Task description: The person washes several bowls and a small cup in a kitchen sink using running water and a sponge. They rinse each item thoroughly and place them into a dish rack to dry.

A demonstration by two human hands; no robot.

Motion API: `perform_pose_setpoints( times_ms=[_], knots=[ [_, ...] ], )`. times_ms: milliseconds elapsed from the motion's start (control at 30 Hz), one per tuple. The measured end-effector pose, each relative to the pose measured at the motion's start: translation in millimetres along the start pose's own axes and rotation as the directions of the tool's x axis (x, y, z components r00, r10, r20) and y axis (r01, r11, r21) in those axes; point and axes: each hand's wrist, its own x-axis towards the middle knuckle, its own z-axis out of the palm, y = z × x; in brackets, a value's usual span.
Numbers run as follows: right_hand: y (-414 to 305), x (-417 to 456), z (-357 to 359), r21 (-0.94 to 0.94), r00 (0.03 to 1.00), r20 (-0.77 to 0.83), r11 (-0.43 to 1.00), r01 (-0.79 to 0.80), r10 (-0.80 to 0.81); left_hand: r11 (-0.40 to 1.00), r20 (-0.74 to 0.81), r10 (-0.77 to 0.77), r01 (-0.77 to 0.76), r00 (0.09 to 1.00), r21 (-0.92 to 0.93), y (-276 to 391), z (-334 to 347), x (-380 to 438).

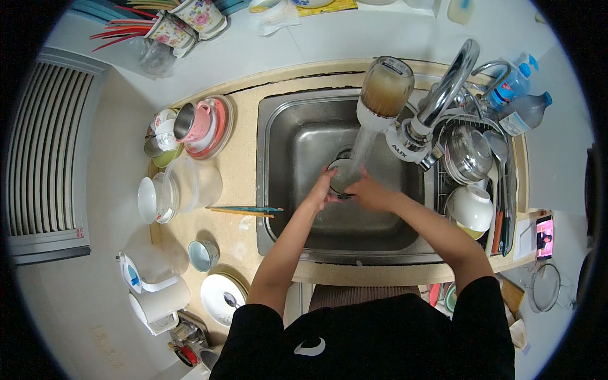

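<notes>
In the stainless steel sink (304,142), a small round bowl or cup (339,175) is held under running water (362,149). It looks like clear glass with a dark rim, though spray blurs it. My left hand (325,190) grips its left side. My right hand (370,191) touches its right side, fingers at the near rim. Water falls from a tap-mounted filter (385,92) with a clear canister, fitted on the chrome faucet (449,85).
Right of the sink, a dish rack (441,190) holds a white bowl (470,206) and a metal bowl (470,152). Chopsticks (244,211) overhang the sink's left edge. On the left counter stand stacked plates (223,128), a plastic container (204,183), a cup (203,255) and a pitcher (152,261).
</notes>
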Motion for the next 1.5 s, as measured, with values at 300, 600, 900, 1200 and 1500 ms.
perform_pose_setpoints(
  times_ms=[300,600,900,1200,1500],
  knots=[
    [-24,15,42,0.951,0.707,0.162,-0.3,0.075,0.688,0.505,-0.099,0.531,-0.221,0.842,0.834,-6,31,-31],
    [-28,54,96,0.962,0.792,0.141,-0.272,0.033,0.594,0.183,0.05,0.767,-0.292,0.64,0.939,-32,54,-48],
    [1,45,56,0.673,0.715,-0.321,0.681,-0.289,0.621,0.55,-0.254,0.767,-0.4,0.59,0.733,-58,36,-31],
    [11,51,56,0.829,0.736,-0.125,0.478,-0.291,0.666,0.585,-0.332,0.776,-0.415,0.537,0.697,-50,38,-12],
    [20,50,61,0.875,0.781,-0.046,0.402,-0.269,0.623,0.733,-0.455,0.667,-0.411,0.589,0.542,-37,44,-10]
  ],
)
